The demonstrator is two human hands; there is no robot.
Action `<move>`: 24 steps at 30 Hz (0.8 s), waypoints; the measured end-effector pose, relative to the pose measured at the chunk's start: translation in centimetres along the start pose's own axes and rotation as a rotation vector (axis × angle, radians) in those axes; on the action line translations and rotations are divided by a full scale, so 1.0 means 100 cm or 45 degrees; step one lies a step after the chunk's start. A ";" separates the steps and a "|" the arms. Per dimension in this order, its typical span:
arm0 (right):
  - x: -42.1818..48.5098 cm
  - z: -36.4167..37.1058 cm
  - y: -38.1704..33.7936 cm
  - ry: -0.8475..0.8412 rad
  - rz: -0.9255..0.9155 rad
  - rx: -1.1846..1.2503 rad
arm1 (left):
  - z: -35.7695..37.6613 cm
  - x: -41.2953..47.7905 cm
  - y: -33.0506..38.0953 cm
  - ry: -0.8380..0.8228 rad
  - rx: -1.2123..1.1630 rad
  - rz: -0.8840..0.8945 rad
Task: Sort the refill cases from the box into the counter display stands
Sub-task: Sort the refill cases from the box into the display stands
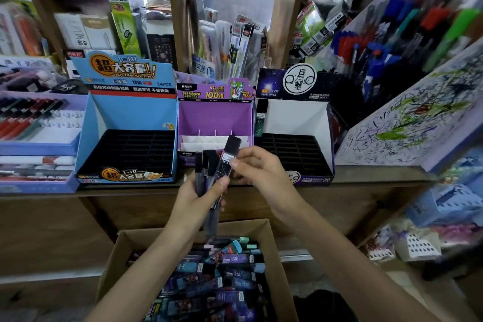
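Note:
My left hand grips a small bundle of dark refill cases upright above the cardboard box. My right hand pinches the tallest black-capped case in that bundle near its label. The box below holds several loose cases in black, purple and teal. On the counter stand three display stands: a blue one with a black slotted tray, a purple one with white dividers, and a dark one with a single case standing at its back left.
The wooden counter edge runs just behind my hands. Pen trays lie at the left. A scribbled test-paper board slopes up at the right, with pens behind it. Shelves of packaged stationery fill the back.

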State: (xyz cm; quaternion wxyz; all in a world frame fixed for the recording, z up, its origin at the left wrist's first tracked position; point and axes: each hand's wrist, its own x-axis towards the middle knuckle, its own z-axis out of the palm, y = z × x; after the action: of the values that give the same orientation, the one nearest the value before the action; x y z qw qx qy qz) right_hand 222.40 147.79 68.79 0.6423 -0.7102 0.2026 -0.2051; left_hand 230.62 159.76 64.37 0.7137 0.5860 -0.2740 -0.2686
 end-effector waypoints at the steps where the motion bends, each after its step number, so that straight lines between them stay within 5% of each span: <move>1: 0.000 0.002 0.000 0.022 0.010 0.015 | 0.001 0.000 -0.001 -0.017 0.014 -0.001; 14: 0.023 -0.041 -0.018 0.305 0.044 0.277 | -0.007 0.009 0.004 -0.020 -0.003 0.011; 19: 0.056 -0.087 -0.024 0.659 -0.202 -0.120 | -0.021 0.011 0.003 0.032 0.000 0.004; 24: 0.085 -0.099 -0.012 0.609 -0.323 -0.407 | -0.027 0.007 0.005 0.027 0.028 0.016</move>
State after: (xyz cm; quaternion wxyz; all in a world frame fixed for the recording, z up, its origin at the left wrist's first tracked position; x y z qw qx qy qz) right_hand 224.08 134.99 71.12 0.4261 -0.7533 0.2873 -0.4103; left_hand 233.05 161.23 64.49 0.7117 0.5951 -0.2730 -0.2548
